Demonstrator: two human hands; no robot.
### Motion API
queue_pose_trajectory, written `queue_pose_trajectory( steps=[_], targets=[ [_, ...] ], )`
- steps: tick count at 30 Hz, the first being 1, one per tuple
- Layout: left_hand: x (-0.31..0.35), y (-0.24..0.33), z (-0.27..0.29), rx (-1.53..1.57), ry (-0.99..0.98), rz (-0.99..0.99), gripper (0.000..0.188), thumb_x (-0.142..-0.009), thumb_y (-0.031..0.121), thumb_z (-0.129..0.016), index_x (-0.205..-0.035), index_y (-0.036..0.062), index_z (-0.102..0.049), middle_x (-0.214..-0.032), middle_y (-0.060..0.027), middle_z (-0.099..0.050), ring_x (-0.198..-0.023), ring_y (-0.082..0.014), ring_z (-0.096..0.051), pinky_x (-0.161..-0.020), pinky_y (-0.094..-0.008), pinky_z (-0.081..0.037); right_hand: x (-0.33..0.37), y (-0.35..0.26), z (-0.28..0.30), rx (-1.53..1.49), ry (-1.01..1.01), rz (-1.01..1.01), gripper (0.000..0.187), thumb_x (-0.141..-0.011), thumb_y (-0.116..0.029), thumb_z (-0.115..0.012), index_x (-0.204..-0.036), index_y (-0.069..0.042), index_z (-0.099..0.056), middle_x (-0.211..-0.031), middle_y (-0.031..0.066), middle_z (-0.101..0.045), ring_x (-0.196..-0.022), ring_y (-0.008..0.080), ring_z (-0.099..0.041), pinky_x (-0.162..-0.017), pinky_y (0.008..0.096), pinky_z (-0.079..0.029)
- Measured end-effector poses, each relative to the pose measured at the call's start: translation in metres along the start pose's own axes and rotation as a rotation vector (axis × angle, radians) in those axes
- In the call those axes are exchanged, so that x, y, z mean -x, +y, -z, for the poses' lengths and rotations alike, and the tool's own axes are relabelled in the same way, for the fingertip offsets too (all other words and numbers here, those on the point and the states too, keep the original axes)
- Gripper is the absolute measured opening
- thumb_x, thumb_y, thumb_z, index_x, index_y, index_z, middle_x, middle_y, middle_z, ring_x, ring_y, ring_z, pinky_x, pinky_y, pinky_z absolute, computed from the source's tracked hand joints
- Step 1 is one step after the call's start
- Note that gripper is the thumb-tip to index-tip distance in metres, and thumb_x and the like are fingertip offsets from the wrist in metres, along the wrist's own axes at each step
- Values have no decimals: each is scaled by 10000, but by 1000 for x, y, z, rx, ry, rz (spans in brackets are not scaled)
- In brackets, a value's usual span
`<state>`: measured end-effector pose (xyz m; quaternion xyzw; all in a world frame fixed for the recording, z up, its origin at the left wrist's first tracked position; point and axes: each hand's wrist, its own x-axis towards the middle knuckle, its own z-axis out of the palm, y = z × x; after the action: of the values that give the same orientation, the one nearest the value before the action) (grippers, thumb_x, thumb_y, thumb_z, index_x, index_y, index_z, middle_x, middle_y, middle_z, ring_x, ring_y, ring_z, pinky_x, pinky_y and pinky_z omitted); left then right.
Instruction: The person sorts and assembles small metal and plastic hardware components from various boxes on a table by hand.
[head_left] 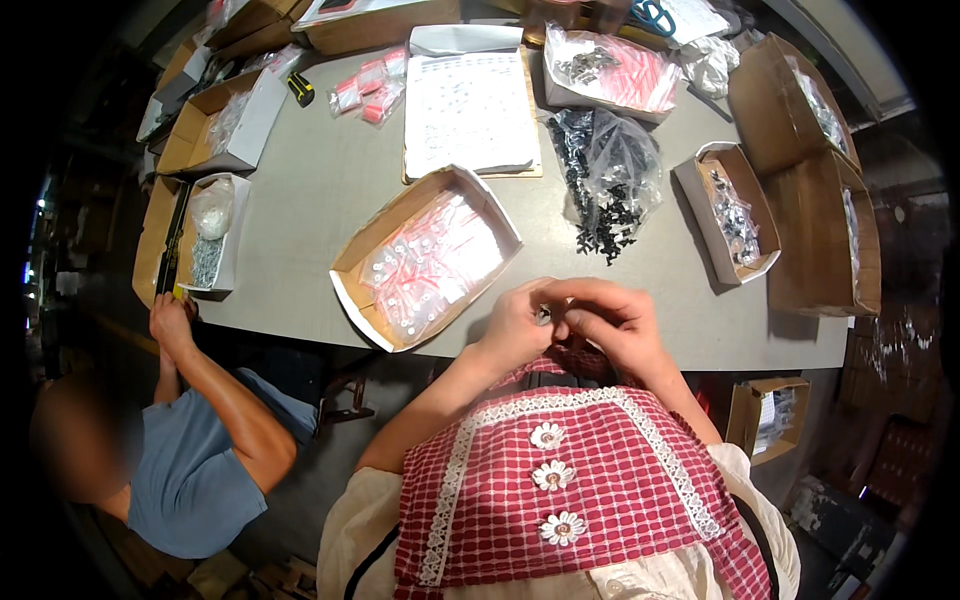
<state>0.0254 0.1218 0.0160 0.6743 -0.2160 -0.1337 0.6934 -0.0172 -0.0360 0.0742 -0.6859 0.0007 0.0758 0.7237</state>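
My left hand (517, 328) and my right hand (622, 322) meet just over the near edge of the table, in front of my apron. Both have their fingers bent inward and pressed together. A tiny shiny piece (544, 315) shows at the left fingers; its kind is too small to tell, and the rest is hidden by the fingers. Left of my hands, an open cardboard box (345, 285) holds small clear bags (425, 262) with red strips and small white round parts. Beyond my right hand, small black parts (606, 225) spill from a clear plastic bag (632, 155).
A clipboard with paper (470, 115) lies at the back. On the right stand a narrow box of small metal parts (735, 220) and bigger cartons (820, 230). At left are a box of screws (207, 262), a yellow-black cutter (300, 89) and a seated co-worker (210, 460).
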Motion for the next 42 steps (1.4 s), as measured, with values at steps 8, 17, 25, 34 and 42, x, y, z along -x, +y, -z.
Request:
queue_pose_trajectory(
  steps=[8, 17, 25, 34, 42],
  targets=[
    [-3, -10, 3, -327, 50, -45, 251, -812, 112, -790, -718, 4, -584, -673, -70, -606, -601, -150, -573, -568, -294, -449, -21, 81, 99, 906, 495, -66, 193, -825, -39, -648, -1009, 10, -613, -958, 165, -633, -735, 270, -651, -684, 359, -524],
    [-5, -11, 0, -319, 28, 37, 288, -828, 159, -784, -717, 16, -560, -668, -89, -585, -593, -207, -562, -562, -330, -435, -29, 106, 91, 1012, 497, -137, 232, -853, -200, -659, -990, -14, -632, -971, 181, -653, -892, 378, -639, -784, 448, -506],
    [1, -13, 6, -268, -21, 198, 308, -812, 226, -808, -754, 21, -584, -683, -41, -590, -630, -110, -548, -592, -288, -449, -9, 40, 56, 488, 365, 117, 133, -829, -56, -680, -956, -23, -700, -880, 83, -644, -811, 218, -647, -722, 318, -509],
    [1, -19, -3, -53, -75, 56, 482, -652, 349, -909, -944, 32, -692, -832, -95, -670, -744, -211, -659, -662, -322, -504, -18, 5, 30, 598, -66, 525, 197, -775, -91, -696, -967, -64, -725, -1118, 114, -627, -1044, 298, -592, -912, 406, -464],
    [8, -24, 7, -48, -112, -49, 362, -864, 358, -757, -946, 17, -667, -834, -78, -665, -780, -153, -634, -698, -323, -504, -24, 2, 13, 691, -268, 553, 225, -779, -112, -651, -966, 13, -662, -1236, 162, -586, -1184, 381, -528, -1040, 501, -385]
  ],
)
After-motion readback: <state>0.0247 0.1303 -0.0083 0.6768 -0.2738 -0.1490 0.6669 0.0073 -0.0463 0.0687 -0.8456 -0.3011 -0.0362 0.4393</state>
